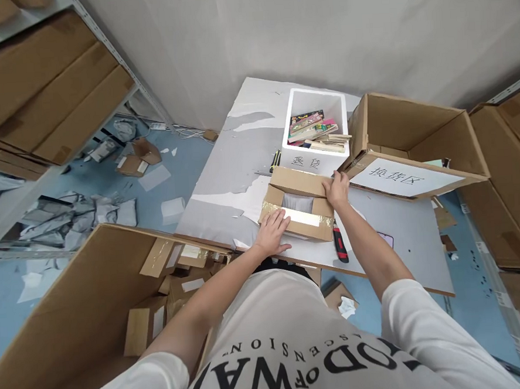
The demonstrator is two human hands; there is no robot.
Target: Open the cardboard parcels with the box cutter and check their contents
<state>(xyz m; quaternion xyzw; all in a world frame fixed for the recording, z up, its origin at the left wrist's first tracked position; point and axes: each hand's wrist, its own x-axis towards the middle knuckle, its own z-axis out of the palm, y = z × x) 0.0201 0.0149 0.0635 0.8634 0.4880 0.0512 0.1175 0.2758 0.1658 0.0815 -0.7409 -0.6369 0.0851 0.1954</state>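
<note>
A small cardboard box [301,180] sits on the table with its flaps folded out. Inside lies a grey plastic-wrapped item [298,203]. My left hand [271,232] rests on the near flap with its fingers stretched out, beside a white label [303,217]. My right hand [339,189] grips the far right edge of the box, its fingers bent over the cardboard. A red and black utility knife [340,245] lies right of the box, near my right forearm.
Behind stands a white foam bin [317,163] holding books and packets. To its right is a large open carton [422,186] with a handwritten sheet. A big carton [68,312] of small boxes stands lower left. Shelves [58,177] flank the table [215,179]. A phone [386,241] lies right.
</note>
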